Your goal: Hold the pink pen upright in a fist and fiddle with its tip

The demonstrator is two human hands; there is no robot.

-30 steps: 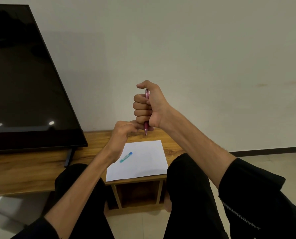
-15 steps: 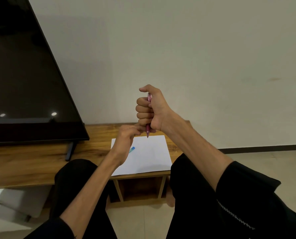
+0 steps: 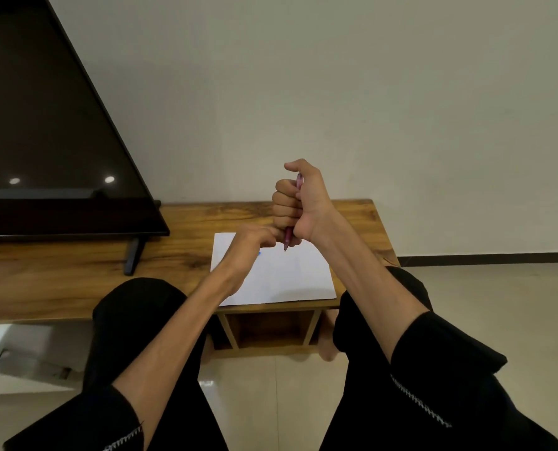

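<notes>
My right hand (image 3: 298, 203) grips a pink pen (image 3: 288, 239) upright in a full fist, tip pointing down above a white sheet of paper (image 3: 290, 275). My left hand (image 3: 254, 244) reaches up to the pen's lower end, its curled fingers at the tip; whether they pinch it is hidden by the hand. A small blue item (image 3: 259, 253) on the paper shows only as a sliver behind my left hand. The paper lies on a low wooden table (image 3: 108, 271).
A large black TV (image 3: 43, 141) stands on the table's left part on a black foot (image 3: 132, 257). A plain wall rises behind. My two knees in black trousers sit against the table's front edge, over an open shelf (image 3: 271, 330) and tiled floor.
The view has tilted down and left, so hands and table sit lower in frame. My left hand now covers most of the blue item. The right fist keeps its grip on the pen.
</notes>
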